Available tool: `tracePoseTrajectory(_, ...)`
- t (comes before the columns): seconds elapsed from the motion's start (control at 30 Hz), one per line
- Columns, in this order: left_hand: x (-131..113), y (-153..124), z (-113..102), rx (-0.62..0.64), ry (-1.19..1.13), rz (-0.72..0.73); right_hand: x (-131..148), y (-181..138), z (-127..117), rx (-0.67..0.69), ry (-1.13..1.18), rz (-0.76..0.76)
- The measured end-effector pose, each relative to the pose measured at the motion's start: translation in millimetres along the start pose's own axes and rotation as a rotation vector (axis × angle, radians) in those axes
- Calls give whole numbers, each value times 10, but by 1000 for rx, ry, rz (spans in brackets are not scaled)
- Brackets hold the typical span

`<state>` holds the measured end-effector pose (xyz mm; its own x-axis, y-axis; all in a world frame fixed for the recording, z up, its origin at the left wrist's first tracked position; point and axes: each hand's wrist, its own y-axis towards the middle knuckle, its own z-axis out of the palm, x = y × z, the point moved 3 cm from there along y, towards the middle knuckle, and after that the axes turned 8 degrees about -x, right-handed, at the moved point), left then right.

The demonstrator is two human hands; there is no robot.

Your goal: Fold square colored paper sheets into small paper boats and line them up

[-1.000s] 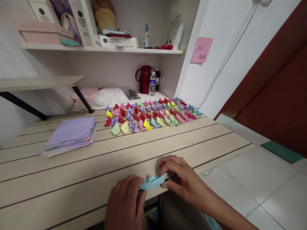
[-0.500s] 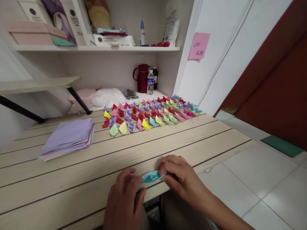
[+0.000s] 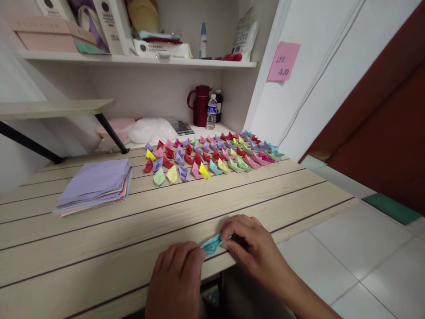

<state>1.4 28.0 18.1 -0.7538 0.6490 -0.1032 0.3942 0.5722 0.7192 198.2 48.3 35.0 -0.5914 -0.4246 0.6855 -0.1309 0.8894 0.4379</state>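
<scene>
A small light-blue folded paper boat [image 3: 211, 245] is held between my two hands close to the table's front edge. My left hand [image 3: 177, 274] is closed on the boat's left end, the thumb hidden beneath the fingers. At the other end, my right hand [image 3: 244, 239] pinches the tip between thumb and fingers. Farther back on the table stand rows of finished paper boats [image 3: 206, 157] in red, pink, purple, green, yellow and blue.
A stack of coloured paper squares [image 3: 94, 184], purple on top, lies on the slatted wooden table [image 3: 159, 217] at left. Behind the boats are a red jug [image 3: 201, 106], a water bottle [image 3: 211, 113] and a plastic bag [image 3: 152, 130]. Tiled floor [image 3: 335, 261] shows at right.
My left fingers have drawn together and closed on the boat's left end. The boat has tilted and looks narrower. My right hand keeps its pinch. The view has shifted slightly.
</scene>
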Motion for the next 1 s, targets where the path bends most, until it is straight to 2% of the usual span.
tracePoseTrajectory(0.17, -31, 26, -4, -56, 44, -27, -18, -21, -65, 1, 146, 95)
tracePoseTrajectory(0.4, -20, -59, 50, -13, 95, -42, -2, 57, -84, 10, 249, 141)
tracePoseTrajectory(0.7, -56, -59, 36, -14, 83, -68, 90, 132, 126, 83, 116, 105)
tracePoseTrajectory(1.0, -52, -69, 11, -53, 68, -75, 119, 206, 126, 141, 127, 102)
